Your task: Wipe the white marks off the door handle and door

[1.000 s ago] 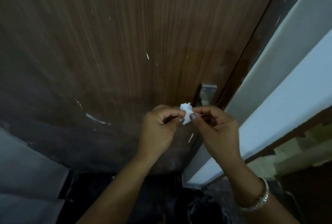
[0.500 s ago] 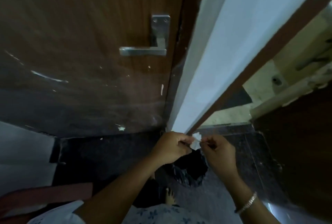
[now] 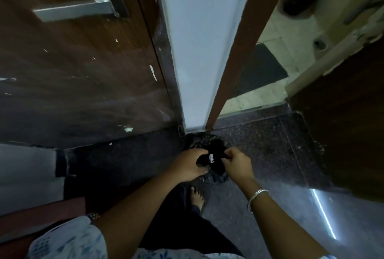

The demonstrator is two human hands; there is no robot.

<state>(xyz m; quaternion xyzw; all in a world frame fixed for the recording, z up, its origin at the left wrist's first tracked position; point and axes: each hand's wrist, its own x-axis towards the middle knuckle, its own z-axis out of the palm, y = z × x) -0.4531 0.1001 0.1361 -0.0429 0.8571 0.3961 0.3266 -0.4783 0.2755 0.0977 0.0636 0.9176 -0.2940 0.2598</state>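
The metal handle (image 3: 72,10) sits at the far left on the brown door (image 3: 72,61), level and pointing left, with no hand on it. White marks (image 3: 153,72) dot the door below it, the longest a streak near the right edge, and more flecks lie low by the floor (image 3: 270,154). Right of the door stands the end of a pale wall (image 3: 197,50). At its foot, on the floor, lies a crumpled black bag (image 3: 216,172). Both hands are down at the bag: the left hand (image 3: 191,164) and the right hand (image 3: 236,165) have their fingers curled at its rim, though I cannot tell whether they grip it. A small white scrap (image 3: 211,158) shows between them against the black; I cannot tell whether either hand holds it. A bangle (image 3: 256,195) circles the right wrist.
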